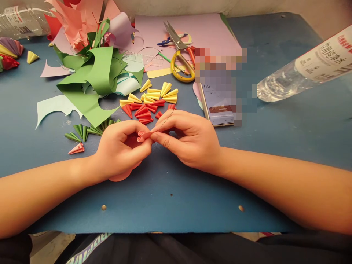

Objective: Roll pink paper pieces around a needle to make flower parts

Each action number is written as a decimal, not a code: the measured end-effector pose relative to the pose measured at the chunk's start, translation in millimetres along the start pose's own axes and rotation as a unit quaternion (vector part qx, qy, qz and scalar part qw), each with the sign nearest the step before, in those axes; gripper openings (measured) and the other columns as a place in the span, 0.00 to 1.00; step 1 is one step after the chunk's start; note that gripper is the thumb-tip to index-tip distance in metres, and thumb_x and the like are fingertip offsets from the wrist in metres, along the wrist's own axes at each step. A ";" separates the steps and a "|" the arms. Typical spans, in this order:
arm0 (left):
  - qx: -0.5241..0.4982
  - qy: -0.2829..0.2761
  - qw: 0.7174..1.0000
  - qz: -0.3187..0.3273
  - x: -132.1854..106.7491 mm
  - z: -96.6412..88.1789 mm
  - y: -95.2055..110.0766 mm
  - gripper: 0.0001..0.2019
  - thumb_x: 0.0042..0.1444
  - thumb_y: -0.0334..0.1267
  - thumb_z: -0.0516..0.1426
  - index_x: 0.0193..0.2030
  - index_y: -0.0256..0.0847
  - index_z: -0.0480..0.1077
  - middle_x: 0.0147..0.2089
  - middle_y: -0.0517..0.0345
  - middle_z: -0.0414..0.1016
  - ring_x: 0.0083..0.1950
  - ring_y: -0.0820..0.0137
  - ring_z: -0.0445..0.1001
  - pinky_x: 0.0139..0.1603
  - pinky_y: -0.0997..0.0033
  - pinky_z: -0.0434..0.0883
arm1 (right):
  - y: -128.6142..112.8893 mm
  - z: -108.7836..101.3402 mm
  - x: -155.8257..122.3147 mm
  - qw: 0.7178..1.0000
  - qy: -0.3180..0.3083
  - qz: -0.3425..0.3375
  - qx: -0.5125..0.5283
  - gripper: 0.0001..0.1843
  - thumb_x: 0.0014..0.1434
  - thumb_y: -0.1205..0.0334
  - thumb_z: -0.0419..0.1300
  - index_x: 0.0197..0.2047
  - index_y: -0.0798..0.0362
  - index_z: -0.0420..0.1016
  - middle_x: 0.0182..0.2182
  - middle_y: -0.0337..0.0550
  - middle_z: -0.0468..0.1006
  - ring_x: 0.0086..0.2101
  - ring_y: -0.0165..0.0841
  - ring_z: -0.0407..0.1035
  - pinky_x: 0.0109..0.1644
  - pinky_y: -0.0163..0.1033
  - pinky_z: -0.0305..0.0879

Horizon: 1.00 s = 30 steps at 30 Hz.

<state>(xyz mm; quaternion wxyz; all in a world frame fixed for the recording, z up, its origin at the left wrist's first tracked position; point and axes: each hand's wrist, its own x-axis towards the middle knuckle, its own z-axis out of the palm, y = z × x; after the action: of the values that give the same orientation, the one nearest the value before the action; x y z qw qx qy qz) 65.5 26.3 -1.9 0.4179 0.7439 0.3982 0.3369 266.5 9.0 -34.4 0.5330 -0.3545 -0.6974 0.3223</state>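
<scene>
My left hand [123, 146] and my right hand [187, 141] meet over the middle of the blue table [170, 190]. Both pinch a small pink paper piece [143, 135] that is partly rolled at its left end. A thin metal needle or wire [166, 121] sticks up from the fingers of my right hand. A pink paper scrap [121, 176] shows under my left palm. Just beyond my hands lie several red paper cones [144, 112] and several yellow paper cones [156, 95].
Green paper cones [82, 132] and one pink cone [77, 149] lie at the left. Cut green paper [93, 80], pink sheets [192, 33], yellow-handled scissors [178, 55], a phone [220, 106] and a lying plastic bottle [302, 69] fill the back of the table.
</scene>
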 end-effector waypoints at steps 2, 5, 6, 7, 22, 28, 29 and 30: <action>0.014 0.006 1.000 0.006 -2.5 1.3 0.6 0.08 0.53 0.31 0.63 0.27 0.41 0.68 0.25 0.63 0.69 0.28 0.74 0.63 0.31 0.72 0.66 | -1.2 -0.4 -0.3 1.000 -0.005 -0.010 -0.008 0.13 0.68 0.50 0.71 0.36 0.49 0.83 0.33 0.44 0.86 0.35 0.36 0.78 0.45 0.45 0.76; 0.025 0.005 0.999 0.019 -6.4 4.1 -0.7 0.07 0.53 0.30 0.63 0.29 0.42 0.68 0.27 0.63 0.71 0.29 0.75 0.65 0.31 0.72 0.66 | -4.2 -1.4 -0.6 0.999 -0.014 -0.007 -0.027 0.12 0.68 0.50 0.71 0.36 0.48 0.83 0.32 0.44 0.85 0.35 0.37 0.78 0.44 0.46 0.77; 0.022 0.005 0.999 0.022 -7.5 5.0 -1.7 0.07 0.54 0.30 0.63 0.30 0.42 0.69 0.27 0.63 0.71 0.29 0.74 0.65 0.32 0.71 0.66 | -5.1 -1.7 -0.7 0.999 -0.016 -0.002 -0.032 0.11 0.68 0.51 0.71 0.35 0.47 0.83 0.32 0.43 0.85 0.35 0.38 0.78 0.44 0.46 0.77; 0.015 0.010 1.000 0.025 -8.3 5.8 -2.6 0.06 0.55 0.31 0.63 0.31 0.42 0.69 0.28 0.62 0.71 0.29 0.74 0.66 0.32 0.71 0.67 | -5.8 -1.9 -0.7 0.999 -0.016 0.005 -0.035 0.10 0.67 0.52 0.71 0.35 0.47 0.83 0.32 0.43 0.85 0.35 0.38 0.78 0.44 0.47 0.76; 0.022 -0.008 1.000 -0.013 -5.2 2.9 1.1 0.06 0.57 0.36 0.62 0.30 0.40 0.72 0.27 0.61 0.71 0.30 0.73 0.66 0.32 0.72 0.67 | -6.6 -0.6 -2.1 0.998 -0.012 0.059 0.011 0.09 0.66 0.55 0.72 0.34 0.47 0.82 0.33 0.42 0.85 0.34 0.37 0.77 0.42 0.47 0.75; 0.004 -0.012 1.000 0.003 -4.2 4.9 1.7 0.06 0.56 0.32 0.62 0.29 0.41 0.70 0.27 0.63 0.69 0.29 0.74 0.64 0.30 0.72 0.65 | -3.4 -0.4 -1.8 0.998 -0.013 0.055 0.035 0.13 0.65 0.51 0.74 0.34 0.48 0.82 0.32 0.42 0.83 0.35 0.37 0.76 0.43 0.46 0.75; 0.000 -0.011 1.000 0.003 -4.1 5.0 1.9 0.07 0.55 0.31 0.62 0.29 0.41 0.69 0.27 0.63 0.68 0.29 0.74 0.63 0.31 0.72 0.64 | -2.6 -0.4 -2.0 0.998 -0.015 0.053 0.039 0.12 0.65 0.51 0.74 0.34 0.48 0.82 0.32 0.42 0.83 0.35 0.37 0.76 0.43 0.46 0.75; -0.006 -0.009 1.000 0.001 -3.9 4.8 2.1 0.07 0.55 0.31 0.62 0.28 0.41 0.69 0.26 0.63 0.68 0.29 0.74 0.63 0.31 0.71 0.64 | -2.0 -0.5 -2.1 0.998 -0.017 0.052 0.043 0.12 0.64 0.52 0.74 0.34 0.48 0.82 0.32 0.42 0.83 0.35 0.37 0.76 0.44 0.46 0.76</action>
<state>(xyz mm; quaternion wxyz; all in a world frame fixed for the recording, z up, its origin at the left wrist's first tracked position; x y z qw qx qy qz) 68.3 20.4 -2.7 0.4258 0.7446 0.3914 0.3333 267.1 6.1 -33.7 0.5179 -0.3617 -0.6727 0.3852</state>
